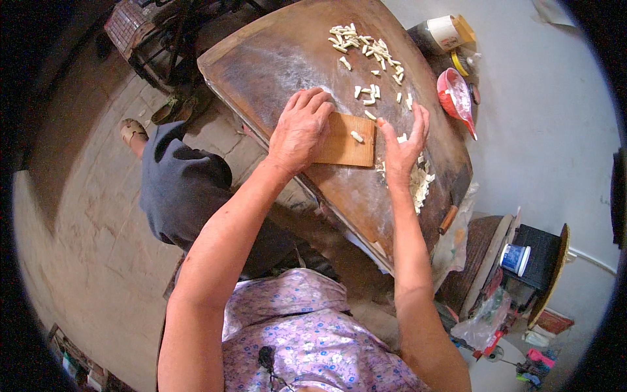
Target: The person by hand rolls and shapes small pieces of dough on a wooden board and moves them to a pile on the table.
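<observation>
My left hand (304, 128) grips the left side of a grooved wooden board (343, 153) on the floured wooden table. A ridged dough piece (357, 136) rests on the board, and another dough piece (370, 115) sits just past its far edge. My right hand (407, 144) hovers around the board's right side, thumb and fingers spread, with nothing seen between them. Partly covered by that hand and wrist is a heap of small cut dough pieces (422, 188). Farther up the table, many rolled dough pieces (377, 49) are scattered.
A knife with a wooden handle (447, 219) lies at the table's right corner beside a plastic bag (458, 240). Along the wall side stand a red scoop (446, 98) with white powder and a jar with a yellow lid (459, 62). A person's leg in dark trousers (183, 181) is at left.
</observation>
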Motion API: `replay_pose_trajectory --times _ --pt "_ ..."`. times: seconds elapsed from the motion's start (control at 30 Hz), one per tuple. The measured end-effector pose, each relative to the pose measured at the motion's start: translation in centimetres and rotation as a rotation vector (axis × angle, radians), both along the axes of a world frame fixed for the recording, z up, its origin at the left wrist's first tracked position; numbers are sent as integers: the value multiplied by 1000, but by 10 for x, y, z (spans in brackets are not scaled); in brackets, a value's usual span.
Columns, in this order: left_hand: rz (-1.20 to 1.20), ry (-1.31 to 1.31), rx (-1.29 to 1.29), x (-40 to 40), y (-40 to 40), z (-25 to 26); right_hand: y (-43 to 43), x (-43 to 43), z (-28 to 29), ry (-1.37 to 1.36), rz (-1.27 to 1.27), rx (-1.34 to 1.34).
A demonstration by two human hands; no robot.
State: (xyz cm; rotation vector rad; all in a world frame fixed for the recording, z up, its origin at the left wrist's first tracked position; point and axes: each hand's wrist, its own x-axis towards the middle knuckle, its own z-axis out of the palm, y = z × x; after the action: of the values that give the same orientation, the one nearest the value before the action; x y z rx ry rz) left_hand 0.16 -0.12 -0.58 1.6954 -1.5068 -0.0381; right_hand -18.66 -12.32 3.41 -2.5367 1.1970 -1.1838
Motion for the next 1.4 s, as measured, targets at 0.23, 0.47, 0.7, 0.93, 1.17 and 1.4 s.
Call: replay_pose_trajectory --times 0.23,0.47,0.7,0.93,1.17,1.4 --pt "-3 30 -57 -1 0 2 32 7 31 14 219 932" --pt "5 33 -49 -1 1 3 9 -42 41 174 128 507" --pt "2 25 -35 -1 1 5 17 -79 34 420 187 449" --pt "12 15 -46 -2 -2 1 21 -73 30 463 180 342" --pt "2 11 -28 -2 0 4 19 -70 31 461 230 363" --pt "0 21 -37 -1 0 1 31 -56 33 -53 1 684"
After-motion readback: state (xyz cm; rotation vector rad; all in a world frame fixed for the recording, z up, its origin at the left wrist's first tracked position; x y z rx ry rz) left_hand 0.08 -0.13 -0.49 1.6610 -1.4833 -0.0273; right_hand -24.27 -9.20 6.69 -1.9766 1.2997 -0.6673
